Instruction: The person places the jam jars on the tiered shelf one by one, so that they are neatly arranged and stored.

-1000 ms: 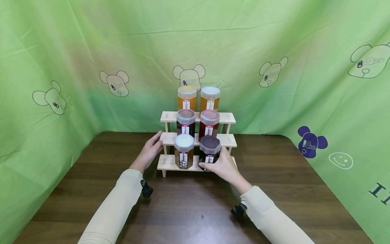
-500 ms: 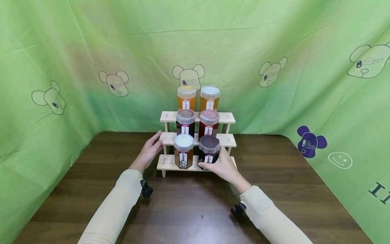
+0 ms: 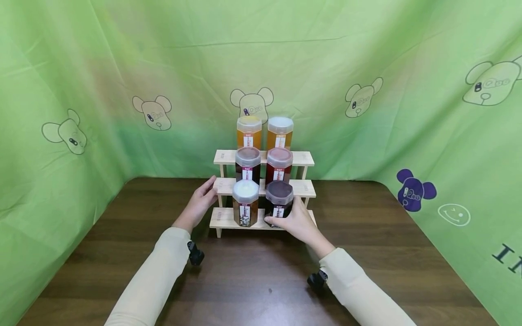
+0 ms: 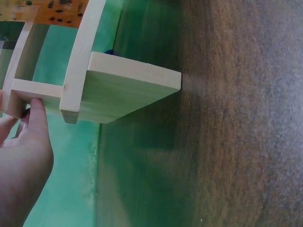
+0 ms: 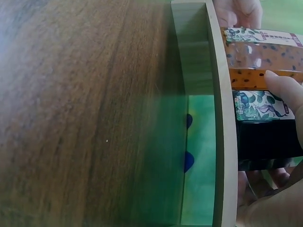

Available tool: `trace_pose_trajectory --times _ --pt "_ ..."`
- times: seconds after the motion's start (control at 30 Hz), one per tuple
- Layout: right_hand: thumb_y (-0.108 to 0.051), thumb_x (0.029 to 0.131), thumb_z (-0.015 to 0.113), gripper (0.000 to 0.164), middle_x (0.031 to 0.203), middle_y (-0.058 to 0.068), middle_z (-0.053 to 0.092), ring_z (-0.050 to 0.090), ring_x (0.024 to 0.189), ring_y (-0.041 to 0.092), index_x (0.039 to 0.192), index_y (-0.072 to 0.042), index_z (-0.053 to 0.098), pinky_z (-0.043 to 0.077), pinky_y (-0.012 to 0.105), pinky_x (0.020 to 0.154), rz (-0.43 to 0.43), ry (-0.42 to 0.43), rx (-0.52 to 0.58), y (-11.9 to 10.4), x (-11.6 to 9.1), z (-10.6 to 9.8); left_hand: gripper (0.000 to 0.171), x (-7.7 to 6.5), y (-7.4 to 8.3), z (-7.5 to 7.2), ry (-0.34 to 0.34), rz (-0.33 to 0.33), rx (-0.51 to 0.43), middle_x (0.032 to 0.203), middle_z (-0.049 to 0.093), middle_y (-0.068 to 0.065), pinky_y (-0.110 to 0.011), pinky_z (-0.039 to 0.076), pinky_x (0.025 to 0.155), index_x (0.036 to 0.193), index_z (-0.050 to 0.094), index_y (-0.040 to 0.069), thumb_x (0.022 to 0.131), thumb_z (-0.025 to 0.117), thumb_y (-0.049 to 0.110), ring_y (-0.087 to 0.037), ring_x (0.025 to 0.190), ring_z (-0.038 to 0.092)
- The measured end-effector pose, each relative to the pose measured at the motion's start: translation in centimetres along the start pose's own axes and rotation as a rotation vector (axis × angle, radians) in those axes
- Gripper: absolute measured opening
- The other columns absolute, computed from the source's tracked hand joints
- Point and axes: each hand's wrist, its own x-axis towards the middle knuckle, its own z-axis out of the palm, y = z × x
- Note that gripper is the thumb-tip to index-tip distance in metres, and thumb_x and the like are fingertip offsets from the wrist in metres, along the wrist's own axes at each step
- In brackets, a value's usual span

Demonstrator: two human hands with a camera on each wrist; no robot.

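Observation:
A three-step wooden display rack holds hexagonal jars with frosted lids, two to a step. My right hand holds the dark, nearly black jar on the right of the lowest step, thumb across its front and fingers on its far side. In the right wrist view the base of this dark jar is right at the step. Beside it stands an amber jar with dark specks. My left hand grips the left end of the middle step, a finger under the plank.
On the middle step stand a dark purple jar and a red jar. Two orange-yellow jars, a left one and a right one, fill the top step. A green printed cloth hangs close behind the brown wooden table.

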Motion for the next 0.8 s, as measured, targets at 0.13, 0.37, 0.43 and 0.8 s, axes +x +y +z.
trace_pose_trajectory --times 0.13,0.37,0.43,0.8 --pt "-0.033 0.069 0.093 0.089 0.125 0.021 0.055 0.052 0.120 0.034 0.135 0.001 0.044 0.044 0.049 0.104 0.005 0.000 -0.005 0.01 0.06 -0.04 0.055 -0.03 0.04 0.06 0.002 -0.004 -0.006 0.164 0.017 -0.017 -0.039 0.031 0.117 0.161 0.017 0.008 0.110 0.038 0.012 -0.027 0.146 0.028" --pt "-0.034 0.069 0.094 0.092 0.125 0.021 0.054 0.052 0.120 0.035 0.136 0.002 0.043 0.044 0.050 0.104 0.023 -0.005 -0.013 0.02 0.07 -0.08 0.055 -0.09 0.02 0.13 -0.005 -0.003 -0.001 0.164 0.017 -0.017 -0.039 0.032 0.117 0.161 0.017 0.007 0.110 0.037 0.011 -0.027 0.146 0.028" --pt "-0.034 0.069 0.094 0.092 0.125 0.022 0.054 0.052 0.120 0.035 0.136 0.002 0.043 0.044 0.050 0.104 0.028 -0.008 -0.014 0.03 0.04 -0.10 0.055 -0.11 0.01 0.14 -0.006 0.000 -0.003 0.164 0.017 -0.017 -0.039 0.032 0.117 0.161 0.017 0.007 0.110 0.037 0.011 -0.027 0.146 0.028" --pt "-0.032 0.069 0.095 0.094 0.130 0.022 0.053 0.052 0.122 0.034 0.138 0.001 0.040 0.043 0.049 0.106 -0.001 -0.036 0.016 0.21 -0.26 -0.42 0.055 -0.10 0.01 0.13 -0.002 -0.003 0.003 0.164 0.017 -0.017 -0.038 0.032 0.117 0.161 0.017 0.008 0.110 0.037 0.012 -0.027 0.146 0.029"
